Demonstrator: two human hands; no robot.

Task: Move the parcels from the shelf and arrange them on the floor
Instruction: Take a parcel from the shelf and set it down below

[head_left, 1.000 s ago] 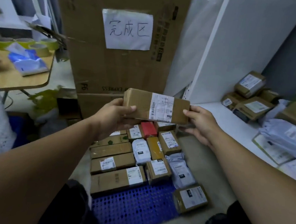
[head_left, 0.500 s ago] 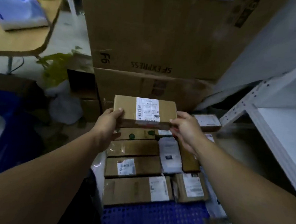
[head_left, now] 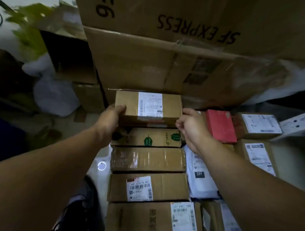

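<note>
A long brown cardboard parcel (head_left: 148,107) with a white label sits at the far end of a column of parcels on the floor, just in front of the big boxes. My left hand (head_left: 111,119) grips its left end, thumb on top. My right hand (head_left: 190,125) holds its right end with curled fingers. Nearer to me in the same column lie a parcel with green logos (head_left: 152,138), a taped parcel (head_left: 147,160), and two labelled brown parcels (head_left: 148,187). Whether the held parcel rests on the floor is hidden.
Large cardboard boxes marked SF EXPRESS (head_left: 170,53) stand right behind the row. A red parcel (head_left: 220,125), white mailer bags (head_left: 200,174) and more labelled boxes (head_left: 259,125) lie to the right. A white shelf frame (head_left: 299,123) sits at the right edge, bags (head_left: 54,94) at left.
Both hands have carried the brown parcel from chest height down and forward to the far end of the floor column. The view has tilted down towards the floor.
</note>
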